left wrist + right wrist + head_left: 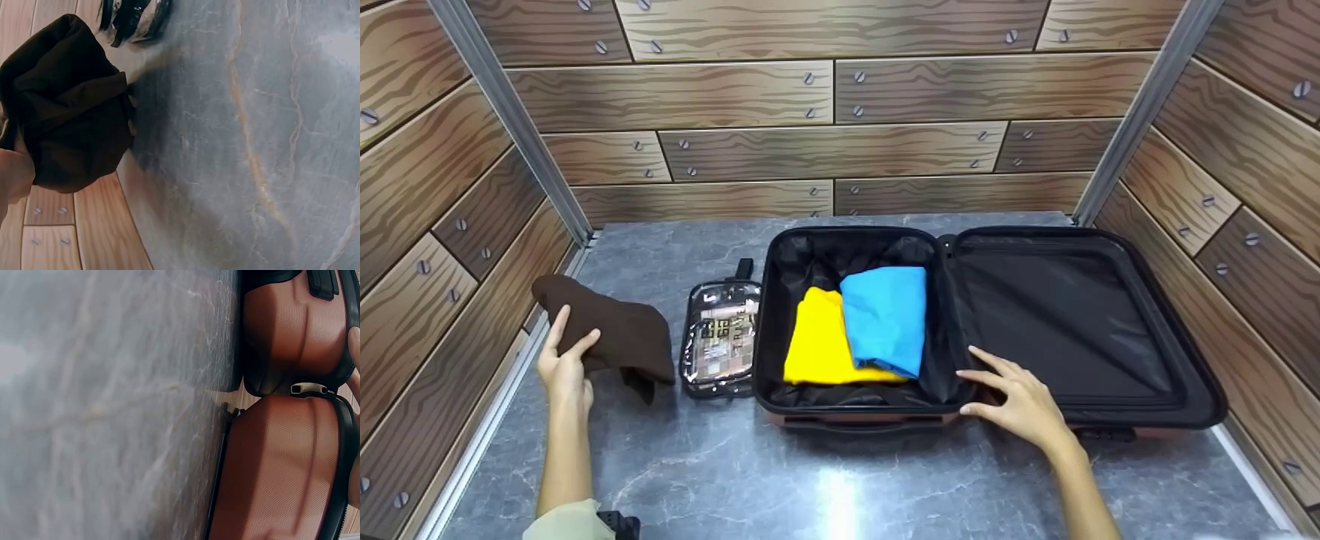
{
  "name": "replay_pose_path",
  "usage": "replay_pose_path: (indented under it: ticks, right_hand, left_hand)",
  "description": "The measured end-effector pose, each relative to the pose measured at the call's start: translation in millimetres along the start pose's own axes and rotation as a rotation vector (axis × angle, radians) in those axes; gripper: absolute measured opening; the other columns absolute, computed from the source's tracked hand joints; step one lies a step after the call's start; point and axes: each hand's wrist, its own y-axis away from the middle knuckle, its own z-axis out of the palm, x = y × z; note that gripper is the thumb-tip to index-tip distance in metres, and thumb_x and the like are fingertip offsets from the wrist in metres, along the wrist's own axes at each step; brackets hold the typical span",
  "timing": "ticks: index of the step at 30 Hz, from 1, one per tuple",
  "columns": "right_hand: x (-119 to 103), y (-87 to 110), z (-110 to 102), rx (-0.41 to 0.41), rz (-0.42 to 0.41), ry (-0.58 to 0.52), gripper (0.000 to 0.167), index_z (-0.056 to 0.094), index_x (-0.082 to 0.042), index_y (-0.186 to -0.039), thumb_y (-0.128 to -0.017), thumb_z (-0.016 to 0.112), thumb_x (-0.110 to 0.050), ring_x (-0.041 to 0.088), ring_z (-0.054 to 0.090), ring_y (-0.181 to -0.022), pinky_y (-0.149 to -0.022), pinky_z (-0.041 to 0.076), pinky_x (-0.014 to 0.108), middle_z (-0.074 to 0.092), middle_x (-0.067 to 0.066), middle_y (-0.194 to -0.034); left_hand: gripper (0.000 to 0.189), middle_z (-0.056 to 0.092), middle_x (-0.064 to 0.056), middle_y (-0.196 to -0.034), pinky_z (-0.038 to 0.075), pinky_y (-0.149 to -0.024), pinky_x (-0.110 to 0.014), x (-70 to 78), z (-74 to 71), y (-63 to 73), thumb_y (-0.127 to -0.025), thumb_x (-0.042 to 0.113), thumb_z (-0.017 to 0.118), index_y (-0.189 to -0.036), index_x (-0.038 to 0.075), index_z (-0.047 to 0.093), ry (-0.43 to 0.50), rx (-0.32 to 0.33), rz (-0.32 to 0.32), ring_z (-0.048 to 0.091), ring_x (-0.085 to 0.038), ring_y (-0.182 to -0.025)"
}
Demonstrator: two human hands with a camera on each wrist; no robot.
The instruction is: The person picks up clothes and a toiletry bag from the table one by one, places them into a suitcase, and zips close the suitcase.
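In the head view my left hand [565,375] holds a dark brown folded garment [622,334] raised at the left, its loose edge hanging down. The left wrist view shows the same brown cloth [67,112] bunched, with most fingers hidden behind it. An opened suitcase [862,411] lies in the middle; a yellow folded cloth [814,345] and a blue folded cloth [885,315] are in its left half. My right hand [1016,401] has its fingers spread at the near edge, where the two halves meet. In the right wrist view its fingertips touch the black rim of the orange-brown shell [298,343].
A clear zip pouch [724,341] with a black strap lies against the suitcase's left side, a makeup palette visible inside. The suitcase's lid half [1072,315] lies flat toward the right. Wood-patterned walls [832,97] enclose the grey marbled floor [720,465] on three sides.
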Motion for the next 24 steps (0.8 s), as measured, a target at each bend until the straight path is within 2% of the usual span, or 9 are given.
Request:
replay_pose_path:
  ticks: [5, 13, 24]
  right_hand:
    - [-0.6, -0.1, 0.0, -0.001, -0.002, -0.001, 0.052, 0.065, -0.031, -0.116, -0.070, 0.070, -0.054, 0.024, 0.045, -0.117, -0.086, 0.039, 0.050, 0.041, -0.006, -0.140]
    - [-1.1, 0.0, -0.8, -0.009, 0.011, -0.012, 0.051, 0.064, -0.034, -0.117, -0.070, 0.069, -0.055, 0.022, 0.044, -0.119, -0.088, 0.038, 0.050, 0.040, -0.008, -0.140]
    - [-0.7, 0.0, 0.2, -0.002, 0.008, -0.012, 0.052, 0.065, -0.033, -0.116, -0.070, 0.070, -0.054, 0.021, 0.044, -0.119, -0.087, 0.039, 0.050, 0.040, -0.009, -0.140]
  left_hand:
    - [0.067, 0.019, 0.006, -0.149, 0.035, -0.095, -0.018, 4.0, 7.0, 6.7, -0.077, -0.009, 0.068, -0.134, 0.019, 0.050, 0.022, -0.035, 0.001, 0.022, -0.007, -0.132]
    - [0.066, 0.026, 0.003, -0.147, 0.043, -0.086, -0.019, 6.5, 17.4, 16.9, -0.076, -0.012, 0.066, -0.134, 0.015, 0.050, 0.105, -0.089, 0.020, 0.035, -0.016, -0.126]
    - [0.060, 0.029, -0.002, -0.145, 0.042, -0.088, -0.021, 8.8, 35.7, 30.7, -0.077, -0.016, 0.063, -0.130, 0.013, 0.055, 0.159, -0.158, 0.080, 0.037, -0.017, -0.124]
